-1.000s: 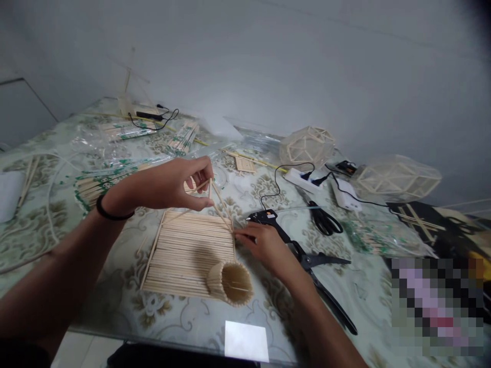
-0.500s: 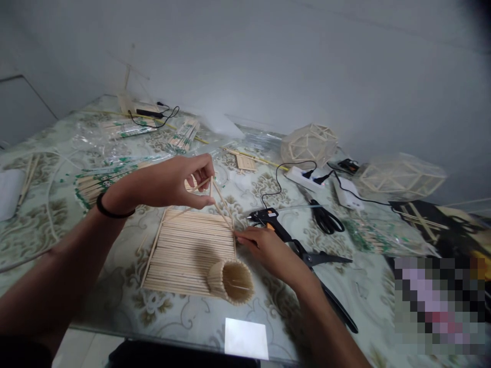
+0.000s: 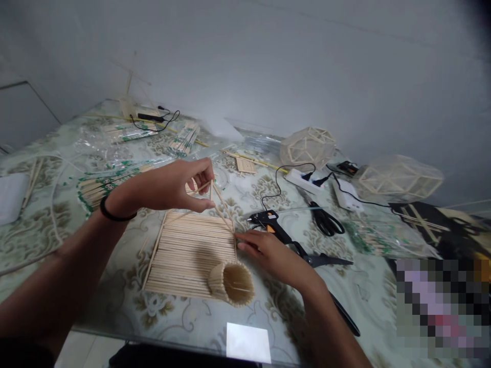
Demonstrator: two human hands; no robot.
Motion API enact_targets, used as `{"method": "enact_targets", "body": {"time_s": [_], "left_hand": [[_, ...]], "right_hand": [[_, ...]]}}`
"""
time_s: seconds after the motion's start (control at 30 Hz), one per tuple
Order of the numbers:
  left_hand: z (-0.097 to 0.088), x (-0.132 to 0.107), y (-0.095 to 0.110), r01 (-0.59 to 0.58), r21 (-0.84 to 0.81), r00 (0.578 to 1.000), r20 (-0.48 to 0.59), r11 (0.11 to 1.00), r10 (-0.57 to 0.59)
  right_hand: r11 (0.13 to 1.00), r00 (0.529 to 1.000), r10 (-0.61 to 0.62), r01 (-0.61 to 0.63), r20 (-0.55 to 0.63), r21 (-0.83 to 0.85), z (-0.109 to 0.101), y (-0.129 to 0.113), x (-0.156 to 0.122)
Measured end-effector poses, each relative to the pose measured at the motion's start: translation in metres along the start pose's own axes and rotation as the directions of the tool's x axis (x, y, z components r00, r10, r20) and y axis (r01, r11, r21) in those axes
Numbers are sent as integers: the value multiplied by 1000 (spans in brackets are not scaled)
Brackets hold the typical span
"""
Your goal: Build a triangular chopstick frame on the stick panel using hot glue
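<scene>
A flat panel of wooden sticks (image 3: 184, 245) laid side by side rests on the table. On its near right corner stands a round stick cup (image 3: 232, 283), its mouth tilted toward me. Above the panel's far side rises a thin stick frame (image 3: 221, 202) of slanting sticks that meet at a peak. My left hand (image 3: 194, 186) pinches this peak between thumb and fingers. My right hand (image 3: 264, 250) lies at the panel's right edge, its fingertips close together at the foot of a slanting stick; whether they grip it I cannot tell.
Right of my right hand lie a black glue gun (image 3: 272, 222), black scissors (image 3: 326, 220) and large shears (image 3: 326, 259). Behind them sit a white power strip (image 3: 305, 181) and two stick-framed polyhedra (image 3: 309, 148). Bundled sticks (image 3: 184, 139) and plastic wrap lie at the back left.
Both hands hold nearly the same places on the stick frame and panel. The right fingers have shifted very slightly; the whole view has moved a little downward.
</scene>
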State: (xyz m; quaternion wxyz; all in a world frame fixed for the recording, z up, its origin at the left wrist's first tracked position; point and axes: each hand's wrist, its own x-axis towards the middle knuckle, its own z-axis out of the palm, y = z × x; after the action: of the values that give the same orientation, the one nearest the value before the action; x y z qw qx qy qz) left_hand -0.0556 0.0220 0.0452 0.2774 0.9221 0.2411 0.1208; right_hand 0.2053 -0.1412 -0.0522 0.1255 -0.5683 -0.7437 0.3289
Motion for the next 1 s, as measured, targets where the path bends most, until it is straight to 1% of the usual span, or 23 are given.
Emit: {"method": "enact_targets", "body": {"time_s": [0.17,0.4,0.57,0.67,0.77,0.9,1.0], "left_hand": [[1,1,0,1,-14,1000,6,1000,-1],[1,3,-1,5,-10,1000,-2,1000,-5],[1,3,-1,10,-13,1000,-6,1000,-10],[1,3,-2,11,-15,1000,-2,1000,-11],[1,3,-2,15,-11,1000,2,1000,-15],[-1,2,-2,30,-1,999,11,1000,-30],[-1,2,-1,32,1,999,12,999,-32]], "right_hand": [[998,999,40,-38,-23,45,-4,-1,0],[1000,1000,26,-26,-2,16,2,-1,3],[998,1000,20,-20,-1,63,3,-1,2],[998,1000,11,-11,-1,64,3,-1,0],[999,1000,17,-17,16,44,2,-3,-2],[998,999,8,-11,43,68,-2,-6,-5],[996,997,44,-49,70,77,-3,-7,-8]]}}
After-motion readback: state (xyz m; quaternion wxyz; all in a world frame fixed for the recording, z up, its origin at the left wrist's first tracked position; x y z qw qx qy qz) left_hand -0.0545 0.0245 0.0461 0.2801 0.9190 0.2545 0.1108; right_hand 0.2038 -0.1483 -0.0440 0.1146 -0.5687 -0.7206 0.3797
